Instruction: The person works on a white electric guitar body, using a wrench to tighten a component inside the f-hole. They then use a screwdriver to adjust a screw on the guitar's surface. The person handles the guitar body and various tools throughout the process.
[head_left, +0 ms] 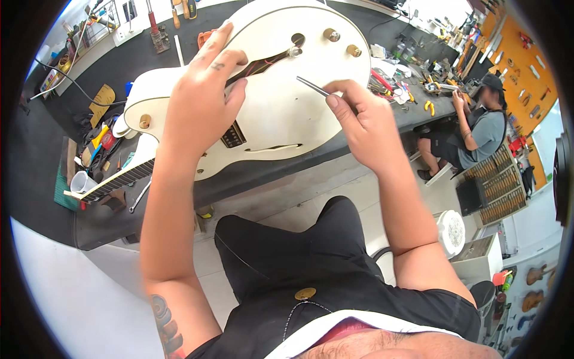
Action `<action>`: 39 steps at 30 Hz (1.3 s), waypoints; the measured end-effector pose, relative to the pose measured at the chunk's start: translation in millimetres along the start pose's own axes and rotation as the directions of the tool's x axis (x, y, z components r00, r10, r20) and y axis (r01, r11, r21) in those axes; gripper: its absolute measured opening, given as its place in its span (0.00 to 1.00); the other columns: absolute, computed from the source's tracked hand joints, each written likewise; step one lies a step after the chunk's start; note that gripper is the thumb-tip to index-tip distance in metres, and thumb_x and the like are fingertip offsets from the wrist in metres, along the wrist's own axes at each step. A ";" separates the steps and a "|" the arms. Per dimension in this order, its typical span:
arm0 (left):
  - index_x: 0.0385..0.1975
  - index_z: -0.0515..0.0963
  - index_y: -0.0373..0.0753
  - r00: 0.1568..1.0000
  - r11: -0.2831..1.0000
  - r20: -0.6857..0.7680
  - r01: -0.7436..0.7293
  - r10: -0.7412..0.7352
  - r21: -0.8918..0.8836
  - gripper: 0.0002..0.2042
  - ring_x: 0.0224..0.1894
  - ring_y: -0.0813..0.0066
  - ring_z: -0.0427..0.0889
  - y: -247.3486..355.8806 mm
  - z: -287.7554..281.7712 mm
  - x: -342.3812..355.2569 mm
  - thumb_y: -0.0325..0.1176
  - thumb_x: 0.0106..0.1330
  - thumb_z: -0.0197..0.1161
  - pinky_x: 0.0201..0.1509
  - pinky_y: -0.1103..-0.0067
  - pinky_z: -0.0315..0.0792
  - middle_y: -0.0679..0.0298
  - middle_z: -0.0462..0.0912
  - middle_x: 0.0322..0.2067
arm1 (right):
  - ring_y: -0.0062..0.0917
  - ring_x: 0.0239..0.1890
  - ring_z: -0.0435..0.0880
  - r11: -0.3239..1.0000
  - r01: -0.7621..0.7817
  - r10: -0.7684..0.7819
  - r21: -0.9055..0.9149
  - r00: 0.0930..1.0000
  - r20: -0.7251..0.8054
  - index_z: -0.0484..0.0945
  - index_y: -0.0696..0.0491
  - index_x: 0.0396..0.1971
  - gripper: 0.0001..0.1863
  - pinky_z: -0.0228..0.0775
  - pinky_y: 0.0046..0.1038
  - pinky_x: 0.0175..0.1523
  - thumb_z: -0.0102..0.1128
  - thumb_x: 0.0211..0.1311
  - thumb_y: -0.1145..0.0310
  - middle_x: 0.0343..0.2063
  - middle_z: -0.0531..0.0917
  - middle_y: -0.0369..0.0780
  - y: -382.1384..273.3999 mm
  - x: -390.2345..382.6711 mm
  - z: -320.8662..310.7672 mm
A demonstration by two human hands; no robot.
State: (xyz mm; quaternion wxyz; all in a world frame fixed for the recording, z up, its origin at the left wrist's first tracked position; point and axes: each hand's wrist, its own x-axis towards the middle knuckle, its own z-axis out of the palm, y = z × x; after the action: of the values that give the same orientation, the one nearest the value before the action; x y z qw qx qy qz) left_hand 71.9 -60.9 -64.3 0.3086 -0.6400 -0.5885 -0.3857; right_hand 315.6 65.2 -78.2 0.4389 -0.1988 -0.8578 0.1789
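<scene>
A cream hollow-body electric guitar [281,113] lies on the dark workbench, its neck pointing to the lower left. My left hand [206,90] rests on its top, fingers spread, beside the upper sound hole [257,67], where thin wires show inside. My right hand [362,119] pinches dark metal tweezers [312,85] between thumb and fingers. Their tips hover over the guitar's top, short of a clear-topped knob [295,52] by a round opening. Two brass-coloured knobs [331,35] sit nearer the guitar's far right edge. A dark pickup [234,135] shows partly below my left wrist.
Tools and a clear cup [82,182] crowd the bench's left end. Red-handled pliers [381,79] and other tools lie right of the guitar. Farther right, a seated person [487,128] works at the same bench. A drawer cabinet [499,185] stands behind that person.
</scene>
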 end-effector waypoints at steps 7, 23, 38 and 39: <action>0.41 0.78 0.38 0.999 0.999 -0.034 0.033 -0.034 -0.013 0.13 0.59 0.51 0.86 -7.8 -2.2 -11.2 0.27 0.57 0.72 0.58 0.68 0.80 0.54 0.77 0.70 | 0.42 0.27 0.86 0.622 0.444 -0.341 -0.645 0.895 0.288 0.84 0.50 0.33 0.11 0.77 0.41 0.33 0.65 0.70 0.58 0.22 0.84 0.43 -39.4 62.7 -27.6; 0.42 0.75 0.37 0.994 0.988 0.003 0.108 -0.109 -0.106 0.16 0.71 0.53 0.75 -7.3 -7.9 -16.5 0.28 0.55 0.71 0.68 0.68 0.75 0.55 0.75 0.71 | 0.38 0.26 0.87 0.446 0.558 -0.383 -0.700 0.826 0.414 0.84 0.52 0.31 0.13 0.78 0.38 0.32 0.67 0.68 0.57 0.19 0.83 0.41 -50.7 88.1 10.5; 0.38 0.74 0.38 0.997 0.995 -0.051 0.055 -0.060 -0.086 0.14 0.58 0.51 0.84 -5.8 -7.7 -21.6 0.31 0.56 0.71 0.50 0.64 0.81 0.51 0.79 0.66 | 0.39 0.26 0.87 0.408 0.543 -0.356 -0.734 0.835 0.420 0.86 0.52 0.25 0.19 0.79 0.38 0.34 0.71 0.63 0.50 0.19 0.84 0.42 -65.9 96.7 8.0; 0.38 0.74 0.38 0.996 0.993 -0.045 0.067 -0.071 -0.095 0.14 0.59 0.51 0.84 -2.2 -12.9 -21.3 0.31 0.56 0.71 0.50 0.64 0.81 0.51 0.79 0.66 | 0.38 0.26 0.87 0.373 0.568 -0.369 -0.734 0.816 0.444 0.86 0.52 0.24 0.19 0.79 0.38 0.34 0.71 0.63 0.50 0.18 0.84 0.42 -69.2 99.7 4.6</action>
State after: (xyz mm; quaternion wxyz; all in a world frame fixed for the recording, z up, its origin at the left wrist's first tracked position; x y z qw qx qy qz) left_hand 67.9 -82.6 -76.1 0.2790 -0.6235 -0.5841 -0.4385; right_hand 245.7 55.0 20.5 0.2275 -0.1121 -0.8933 -0.3711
